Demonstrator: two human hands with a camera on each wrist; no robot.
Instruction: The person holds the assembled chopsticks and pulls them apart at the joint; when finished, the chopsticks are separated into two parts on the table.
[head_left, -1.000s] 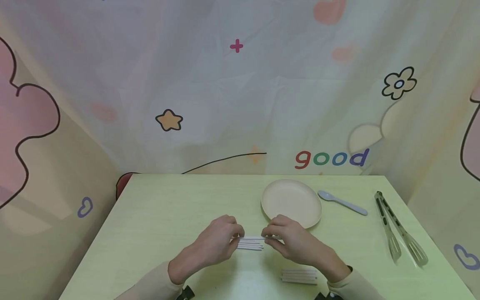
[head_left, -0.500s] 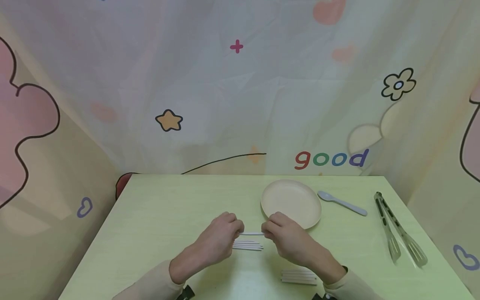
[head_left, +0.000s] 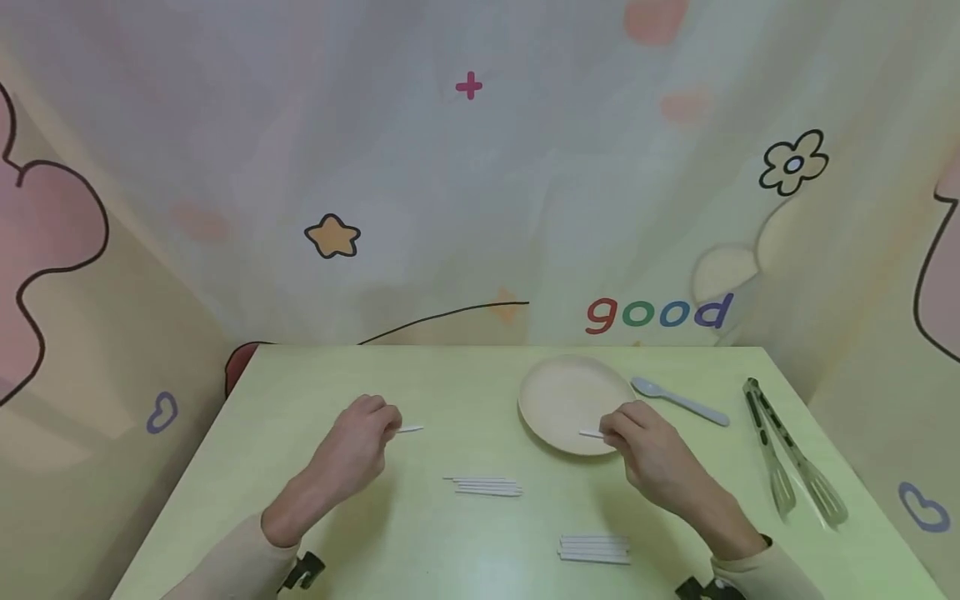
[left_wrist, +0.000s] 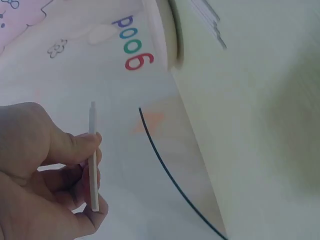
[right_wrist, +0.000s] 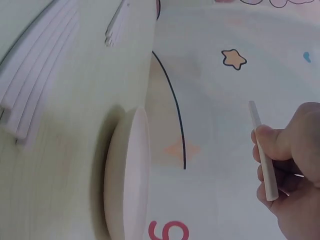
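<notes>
My left hand (head_left: 351,446), raised over the left half of the table, pinches a short white stick piece (left_wrist: 93,175) between thumb and fingers. Over the plate's right edge, my right hand (head_left: 663,462) pinches another short white stick piece (right_wrist: 265,162). The hands are wide apart. Between them on the table lies a loose row of thin white sticks (head_left: 487,487). A second row of white sticks (head_left: 594,550), shorter and side by side, lies nearer me to the right.
A round beige plate (head_left: 562,392) stands at the back, right of centre. Beside it lies a pale blue spoon (head_left: 682,402). Metal tongs (head_left: 798,458) lie spread along the right side of the table (head_left: 300,392). A printed cloth hangs behind.
Both hands held one white stick between them; now they are spread left and right, each with a short piece. The right hand has come over the plate's edge.
</notes>
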